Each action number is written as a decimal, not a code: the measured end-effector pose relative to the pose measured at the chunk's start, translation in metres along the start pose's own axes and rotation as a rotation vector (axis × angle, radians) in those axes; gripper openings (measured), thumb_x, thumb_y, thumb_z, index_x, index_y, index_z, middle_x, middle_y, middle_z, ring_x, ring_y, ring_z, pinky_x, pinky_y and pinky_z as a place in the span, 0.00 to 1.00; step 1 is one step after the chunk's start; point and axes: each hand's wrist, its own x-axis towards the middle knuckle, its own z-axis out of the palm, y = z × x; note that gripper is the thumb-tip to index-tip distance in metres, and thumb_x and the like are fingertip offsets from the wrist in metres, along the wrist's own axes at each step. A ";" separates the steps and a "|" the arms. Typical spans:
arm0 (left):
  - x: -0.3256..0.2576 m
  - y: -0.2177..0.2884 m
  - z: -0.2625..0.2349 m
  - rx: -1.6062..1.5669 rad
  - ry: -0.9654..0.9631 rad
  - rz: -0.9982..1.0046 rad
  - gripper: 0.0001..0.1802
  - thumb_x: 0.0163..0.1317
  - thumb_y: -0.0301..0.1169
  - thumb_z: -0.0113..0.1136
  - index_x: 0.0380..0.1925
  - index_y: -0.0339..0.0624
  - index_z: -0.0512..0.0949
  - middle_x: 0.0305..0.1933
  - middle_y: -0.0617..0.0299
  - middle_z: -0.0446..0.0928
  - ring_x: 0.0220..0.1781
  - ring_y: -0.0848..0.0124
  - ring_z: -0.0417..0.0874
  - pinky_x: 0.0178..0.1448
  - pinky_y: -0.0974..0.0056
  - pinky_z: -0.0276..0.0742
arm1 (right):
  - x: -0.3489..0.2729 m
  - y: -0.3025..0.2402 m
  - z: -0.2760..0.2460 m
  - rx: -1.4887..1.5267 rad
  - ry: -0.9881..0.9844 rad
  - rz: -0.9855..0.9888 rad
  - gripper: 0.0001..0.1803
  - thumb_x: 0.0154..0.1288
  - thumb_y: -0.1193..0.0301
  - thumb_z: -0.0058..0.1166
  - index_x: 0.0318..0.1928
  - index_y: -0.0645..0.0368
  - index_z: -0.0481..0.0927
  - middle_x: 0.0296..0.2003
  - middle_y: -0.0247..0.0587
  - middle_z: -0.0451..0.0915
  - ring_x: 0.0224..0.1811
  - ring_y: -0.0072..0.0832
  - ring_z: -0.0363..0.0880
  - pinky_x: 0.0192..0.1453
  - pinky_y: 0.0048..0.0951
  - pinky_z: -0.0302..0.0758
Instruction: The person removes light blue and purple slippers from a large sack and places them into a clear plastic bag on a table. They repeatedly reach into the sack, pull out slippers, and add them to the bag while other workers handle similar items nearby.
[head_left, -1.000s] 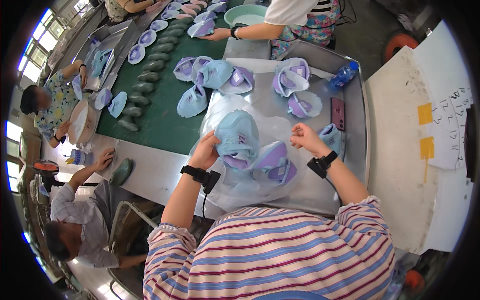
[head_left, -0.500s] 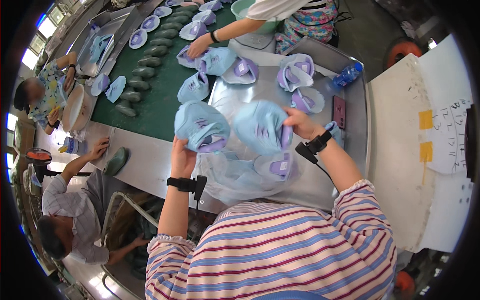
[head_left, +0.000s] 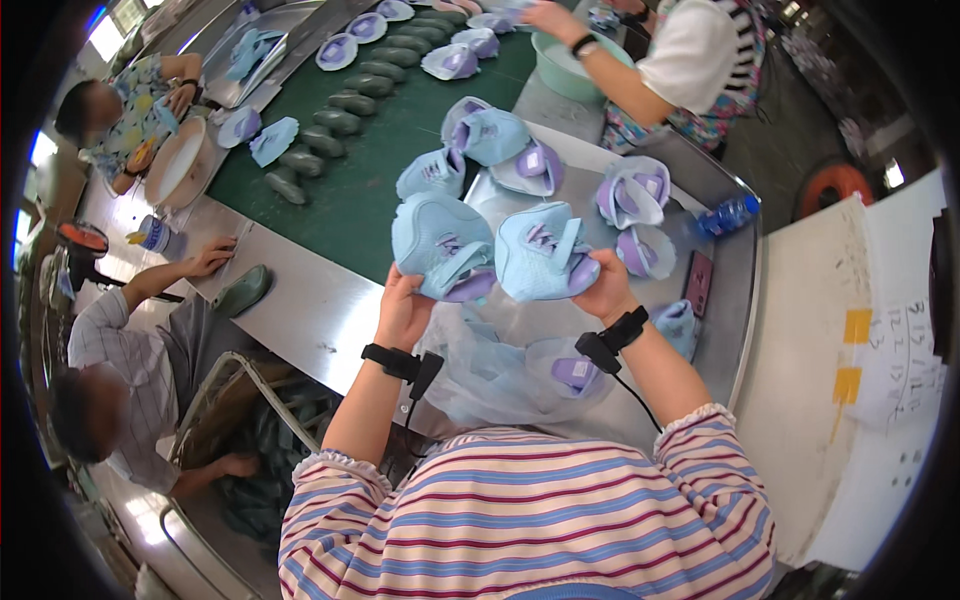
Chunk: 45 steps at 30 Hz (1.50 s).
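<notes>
My left hand [head_left: 402, 312] is closed on a light blue shoe upper [head_left: 428, 235] with purple laces and lining, gripping its lower edge. A matching shoe upper [head_left: 528, 262] is in my right hand [head_left: 606, 290], held by its purple collar. Both uppers are raised side by side over the metal table, a small gap between them. Under my hands lies a clear plastic bag [head_left: 490, 395] with more blue and purple uppers in and around it. Just beyond are several other uppers [head_left: 492, 140], and a couple [head_left: 634, 190] rest to the right.
A blue bottle [head_left: 728, 216] and a phone [head_left: 699, 282] sit by the right rim. Rows of dark green shoe lasts [head_left: 375, 85] stand on the green tabletop [head_left: 330, 205]. Co-workers are at the left and far side; one's arm reaches over a green basin [head_left: 572, 75]. A wheeled cart [head_left: 215, 400] stands lower left.
Both uppers have turned so their laced fronts show, and they are now nearer each other. My right hand has moved slightly lower. The far co-worker's hand has left the uppers and moved back, over the basin.
</notes>
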 end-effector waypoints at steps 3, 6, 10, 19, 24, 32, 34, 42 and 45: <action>0.000 -0.001 0.012 0.150 -0.073 -0.002 0.21 0.57 0.19 0.43 0.52 0.43 0.62 0.56 0.59 0.68 0.56 0.63 0.71 0.59 0.50 0.69 | 0.034 0.014 -0.011 -0.181 0.063 -0.048 0.25 0.56 0.65 0.44 0.55 0.60 0.68 0.50 0.45 0.75 0.51 0.38 0.74 0.58 0.45 0.69; 0.007 0.009 -0.001 0.163 -0.001 0.015 0.23 0.59 0.19 0.41 0.55 0.44 0.62 0.56 0.58 0.68 0.57 0.64 0.71 0.61 0.49 0.66 | 0.037 0.023 0.012 0.206 0.025 -0.157 0.24 0.56 0.65 0.45 0.54 0.58 0.69 0.49 0.42 0.75 0.51 0.38 0.74 0.56 0.43 0.70; 0.011 0.021 0.003 0.232 -0.082 -0.083 0.20 0.59 0.23 0.43 0.54 0.42 0.62 0.54 0.58 0.68 0.55 0.66 0.72 0.60 0.55 0.67 | 0.055 0.017 -0.015 -0.047 -0.043 0.068 0.23 0.58 0.64 0.44 0.55 0.57 0.70 0.49 0.39 0.75 0.49 0.30 0.75 0.55 0.34 0.70; 0.038 0.048 0.003 0.605 -0.003 -0.069 0.20 0.60 0.33 0.57 0.48 0.30 0.71 0.46 0.57 0.76 0.45 0.70 0.78 0.52 0.65 0.73 | 0.045 0.056 0.022 -0.639 0.302 0.109 0.36 0.69 0.57 0.40 0.69 0.54 0.40 0.51 0.43 0.70 0.51 0.37 0.73 0.47 0.43 0.76; 0.115 0.176 -0.043 0.200 0.259 0.507 0.19 0.61 0.36 0.56 0.47 0.34 0.71 0.44 0.60 0.76 0.44 0.70 0.77 0.48 0.64 0.73 | 0.024 0.046 0.026 -0.860 0.187 0.127 0.27 0.66 0.66 0.46 0.63 0.60 0.57 0.48 0.44 0.70 0.45 0.36 0.76 0.41 0.32 0.76; 0.107 0.209 -0.040 0.792 0.369 0.559 0.17 0.59 0.31 0.51 0.48 0.40 0.68 0.50 0.62 0.71 0.50 0.70 0.71 0.47 0.64 0.70 | -0.017 0.072 0.004 -0.999 0.124 0.349 0.18 0.63 0.70 0.49 0.52 0.62 0.71 0.40 0.38 0.76 0.40 0.26 0.77 0.41 0.25 0.74; 0.075 0.152 -0.024 0.988 -0.032 0.300 0.13 0.59 0.29 0.53 0.45 0.43 0.73 0.46 0.62 0.74 0.47 0.74 0.74 0.46 0.68 0.71 | -0.024 0.082 -0.011 -1.183 0.134 0.394 0.16 0.62 0.68 0.51 0.49 0.61 0.73 0.36 0.37 0.77 0.39 0.25 0.76 0.42 0.25 0.73; -0.076 -0.019 0.019 2.000 -1.054 0.466 0.27 0.48 0.40 0.66 0.48 0.44 0.72 0.60 0.53 0.66 0.69 0.53 0.55 0.66 0.48 0.55 | -0.043 0.114 0.004 -1.654 -0.284 -0.009 0.40 0.50 0.60 0.61 0.59 0.70 0.60 0.53 0.59 0.66 0.54 0.47 0.67 0.58 0.38 0.66; -0.091 -0.003 0.000 2.142 -1.003 0.552 0.20 0.45 0.39 0.66 0.37 0.43 0.75 0.58 0.56 0.68 0.68 0.56 0.59 0.65 0.50 0.58 | -0.068 0.103 0.000 -1.781 -0.236 0.019 0.48 0.52 0.56 0.60 0.64 0.69 0.49 0.59 0.62 0.59 0.59 0.49 0.63 0.60 0.38 0.64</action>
